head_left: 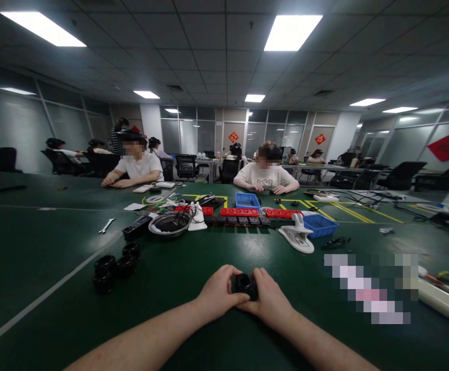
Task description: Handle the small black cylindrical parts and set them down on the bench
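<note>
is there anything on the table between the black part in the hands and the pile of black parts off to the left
Nothing visible. Both hands, left hand and right hand, grip the black part; only bare green table lies between it and the black pile.

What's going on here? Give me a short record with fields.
place: green table in an office
left hand: grips black part
right hand: grips the same part
nearby left: black rings
further back: metal bowl, blue bins, red strips, white clamp
others: two people seated opposite
</note>
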